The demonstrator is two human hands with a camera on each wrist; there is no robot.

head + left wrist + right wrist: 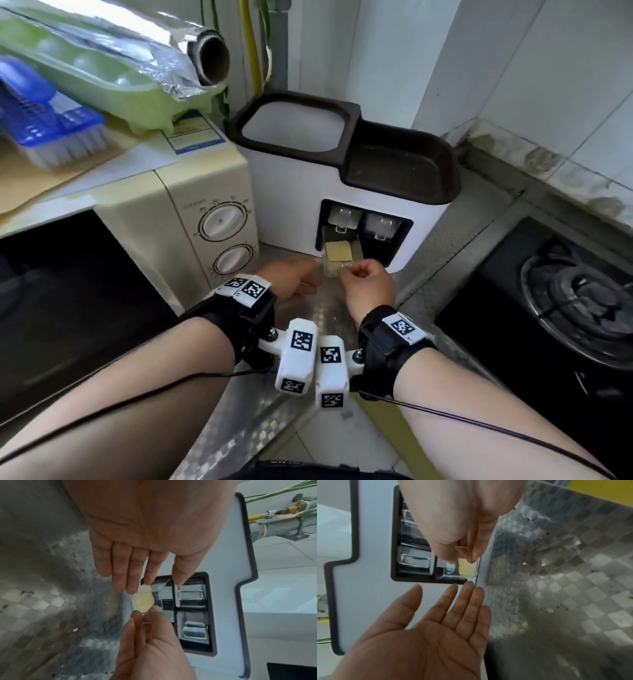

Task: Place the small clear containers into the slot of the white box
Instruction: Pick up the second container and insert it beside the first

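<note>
The white box [287, 192] with a dark rim stands on the counter, its dark-framed slot [400, 240] facing me. A small clear container [339, 251] holding yellow granules sticks halfway out of the slot's lower left bay. My right hand [349, 270] pinches the clear handle [461, 550] at its front between thumb and forefinger. My left hand [315, 265] lies open beside it, its straight fingers [130, 574] at the container's [144, 600] left side. Two more clear containers [344, 217] [382, 224] sit fully inside the upper bays.
A cream microwave [191, 205] stands close on the left, with a foil roll [205, 58], a green tray and a blue brush [51, 126] on top. A black gas stove [575, 301] lies to the right. The counter [308, 325] has a checkered metal surface.
</note>
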